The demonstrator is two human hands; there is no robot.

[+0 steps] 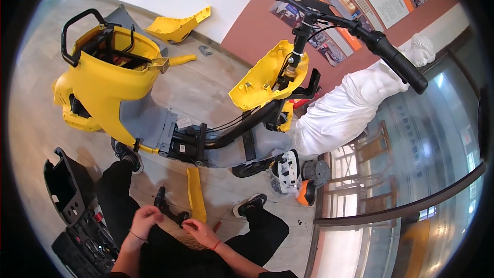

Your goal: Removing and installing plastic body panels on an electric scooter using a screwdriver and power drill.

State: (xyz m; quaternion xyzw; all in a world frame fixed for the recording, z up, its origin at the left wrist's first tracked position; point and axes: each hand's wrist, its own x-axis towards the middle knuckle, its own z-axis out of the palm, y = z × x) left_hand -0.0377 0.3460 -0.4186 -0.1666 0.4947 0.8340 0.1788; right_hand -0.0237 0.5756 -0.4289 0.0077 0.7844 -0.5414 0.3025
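Note:
My left hand (145, 223) is raised at the lower middle with its fingers curled together; what they hold, if anything, is too small to make out. My right hand (199, 230) is beside it, fingertips closed near a small dark spot I cannot make out. Just beyond both hands a black cordless drill (163, 203) lies on the floor, beside a long yellow panel (195, 193). Above them stands a partly dismantled yellow scooter (113, 72) with an exposed frame, grey footboard and a loose yellow cover (257, 85) around the steering column.
An open black toolbox (87, 247) and black casing (67, 185) lie left. A white statue (345, 103) leans at right beside glass (411, 144). Yellow parts (175, 25) lie by the wall. White and orange parts (288, 172) sit by the scooter's front.

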